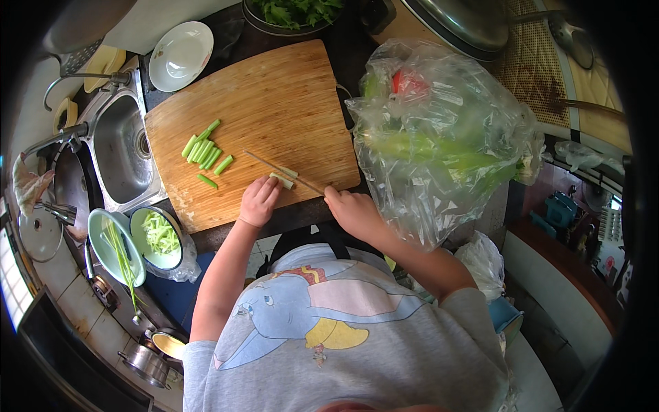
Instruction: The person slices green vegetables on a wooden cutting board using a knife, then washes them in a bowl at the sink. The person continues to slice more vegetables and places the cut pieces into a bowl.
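Observation:
My right hand (350, 210) grips the handle of a kitchen knife (283, 171), whose blade reaches up and left over the wooden cutting board (288, 98). Under the fingertips of my left hand (261, 200), a pale green celery piece (281, 181) is pressed to the board near its front edge. Another pale piece (288, 172) lies just across the blade. Farther left on the board rests a loose pile of cut celery sticks (202, 151), with one short stick (207, 181) apart from it.
A clear plastic bag of vegetables (443, 134) bulges along the board's right side. The steel sink (121, 149) is at the left, below a white plate (180, 56). A bowl of sliced greens (160, 234) and a green basin with scallions (116, 247) stand lower left. Leafy greens (298, 11) sit behind.

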Available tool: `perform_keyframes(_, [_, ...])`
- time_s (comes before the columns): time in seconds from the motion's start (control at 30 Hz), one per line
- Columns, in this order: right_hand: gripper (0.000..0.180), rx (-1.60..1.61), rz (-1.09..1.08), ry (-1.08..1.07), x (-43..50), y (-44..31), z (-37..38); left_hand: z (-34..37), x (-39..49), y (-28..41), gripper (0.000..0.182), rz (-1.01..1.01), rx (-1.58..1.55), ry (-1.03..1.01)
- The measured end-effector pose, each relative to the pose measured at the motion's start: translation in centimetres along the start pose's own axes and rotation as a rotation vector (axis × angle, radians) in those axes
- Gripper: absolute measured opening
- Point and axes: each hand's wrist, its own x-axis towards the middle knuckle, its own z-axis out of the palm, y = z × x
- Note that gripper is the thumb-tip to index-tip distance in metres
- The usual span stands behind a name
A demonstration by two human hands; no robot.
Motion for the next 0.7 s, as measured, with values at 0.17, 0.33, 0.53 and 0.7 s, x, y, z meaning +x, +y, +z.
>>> perform_keyframes(0.17, [0.008, -0.091, -0.060, -0.023, -2.1, -1.1, -0.7, 0.3, -0.7, -0.2, 0.023, -0.016, -0.016, -0.025])
perform_keyframes(0.33, [0.009, -0.059, -0.082, -0.048, -2.7, -1.5, -1.2, 0.7, -0.9, -0.3, 0.024, 0.007, -0.011, 0.034])
perform_keyframes(0.53, [0.008, 0.024, -0.049, -0.034, -2.2, -1.6, -1.1, 0.8, -0.8, -0.4, 0.028, 0.009, -0.032, 0.039])
perform_keyframes(0.7, [0.008, 0.036, -0.038, -0.074, -2.1, -1.6, -1.2, 0.9, -0.9, -0.6, 0.033, 0.023, -0.058, 0.033])
